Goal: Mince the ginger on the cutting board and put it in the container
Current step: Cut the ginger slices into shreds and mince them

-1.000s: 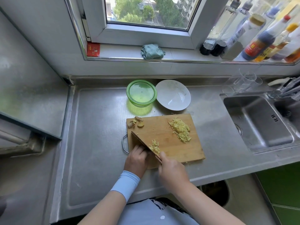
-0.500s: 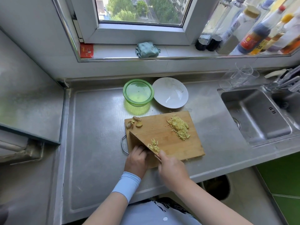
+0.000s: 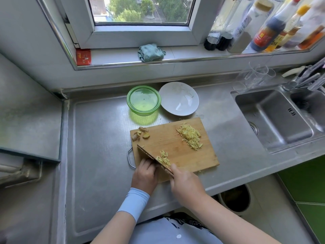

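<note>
Ginger is in three lots on the cutting board: small sliver pile against the right face of the knife at the near-left, big shredded pile at the far-right, brown offcuts at the far-left corner. None is in the green container, which sits just beyond the board's far edge, apart from it; it may be lidded, can't confirm.

Right hand is fisted round the knife handle, the handle itself hidden in the grip. The blade runs diagonally from the near edge toward the far-left, edge down on the board. Left hand is on the blade's left side, fingers curled under, knuckles by the steel. Whatever it pins is hidden by the blade, so I can't tell if it has ginger.

Change over the last second: almost none. Knife line, both hands and the sliver pile are in the same spots; only the camera shifted. Judgement: mid-chop, short strokes, slow progress. The shreds look long, not minced yet, and transfer hasn't started.

White bowl is right of the container, sink far right.
</note>
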{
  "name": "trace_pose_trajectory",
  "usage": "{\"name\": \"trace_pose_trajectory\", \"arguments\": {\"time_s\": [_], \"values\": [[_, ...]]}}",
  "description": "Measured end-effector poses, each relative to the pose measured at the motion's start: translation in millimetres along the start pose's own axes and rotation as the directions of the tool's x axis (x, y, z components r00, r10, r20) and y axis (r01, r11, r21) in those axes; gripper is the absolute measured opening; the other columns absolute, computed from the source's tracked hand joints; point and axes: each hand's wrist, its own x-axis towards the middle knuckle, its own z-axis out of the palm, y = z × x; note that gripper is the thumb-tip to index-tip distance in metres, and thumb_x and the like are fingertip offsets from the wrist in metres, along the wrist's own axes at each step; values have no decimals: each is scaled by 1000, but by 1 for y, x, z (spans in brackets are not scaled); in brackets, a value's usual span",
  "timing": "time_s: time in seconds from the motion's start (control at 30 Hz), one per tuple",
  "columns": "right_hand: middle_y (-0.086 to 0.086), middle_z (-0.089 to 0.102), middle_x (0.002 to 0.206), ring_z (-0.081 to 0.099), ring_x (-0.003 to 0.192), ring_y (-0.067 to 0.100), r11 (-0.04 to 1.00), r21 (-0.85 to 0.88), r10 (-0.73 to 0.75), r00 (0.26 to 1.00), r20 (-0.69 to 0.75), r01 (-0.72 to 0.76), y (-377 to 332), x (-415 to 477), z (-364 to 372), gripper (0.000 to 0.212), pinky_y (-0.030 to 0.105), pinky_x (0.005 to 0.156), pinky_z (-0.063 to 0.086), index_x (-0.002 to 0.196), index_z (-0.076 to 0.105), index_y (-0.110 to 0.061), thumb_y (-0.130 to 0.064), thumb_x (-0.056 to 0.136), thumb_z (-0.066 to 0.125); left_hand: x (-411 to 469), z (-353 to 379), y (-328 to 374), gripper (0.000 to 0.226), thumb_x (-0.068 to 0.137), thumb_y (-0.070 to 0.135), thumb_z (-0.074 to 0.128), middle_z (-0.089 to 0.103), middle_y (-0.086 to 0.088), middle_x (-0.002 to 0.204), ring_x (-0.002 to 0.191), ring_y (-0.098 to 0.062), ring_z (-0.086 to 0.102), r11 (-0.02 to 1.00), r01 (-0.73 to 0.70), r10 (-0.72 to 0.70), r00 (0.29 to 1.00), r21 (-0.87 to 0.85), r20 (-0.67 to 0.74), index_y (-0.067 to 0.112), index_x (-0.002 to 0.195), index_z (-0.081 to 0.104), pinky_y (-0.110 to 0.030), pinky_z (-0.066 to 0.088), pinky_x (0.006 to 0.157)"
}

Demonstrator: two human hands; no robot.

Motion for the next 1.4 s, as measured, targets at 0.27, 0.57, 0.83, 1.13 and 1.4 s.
{"name": "trace_pose_trajectory", "arguments": {"time_s": [0.27,0.57,0.83,1.13,1.4], "values": [[4,49,70,54,68,33,999,33,-2,1000,-10,2,2,2,4,13,38,58,44,113,39,-20,-25,101,40,-1,2,0,13,82,11,65,60,-8,74,73,-28,54,1000,11,-11,1000,28,-1,8,69,66,-38,46,54],[7,57,78,55,72,32,999,32,20,1000,-1,-20,5,-6,5,24,37,59,42,125,40,-21,-26,102,41,1,0,2,18,85,16,59,62,-8,76,74,-27,55,1000,5,-5,1000,24,-15,9,71,67,-35,44,55],[2,50,71,52,67,31,999,38,0,1000,-15,0,4,-4,3,15,36,57,39,116,39,-21,-25,102,41,0,0,4,20,85,17,57,63,-7,75,74,-26,55,999,8,-7,1000,47,-25,11,70,68,-35,45,53],[2,49,71,55,69,33,999,54,-1,999,-32,3,2,1,7,10,36,58,39,110,40,-20,-25,101,41,0,2,1,14,83,12,68,58,-7,71,72,-27,54,999,5,-4,1000,37,-8,10,69,66,-37,44,54],[1,49,74,49,70,29,999,40,4,1000,-27,-2,9,-11,5,19,37,60,40,120,40,-22,-27,102,42,2,-3,4,23,88,17,54,62,-6,73,74,-25,54,999,3,-1,1000,45,-30,11,71,68,-31,41,56]]}}
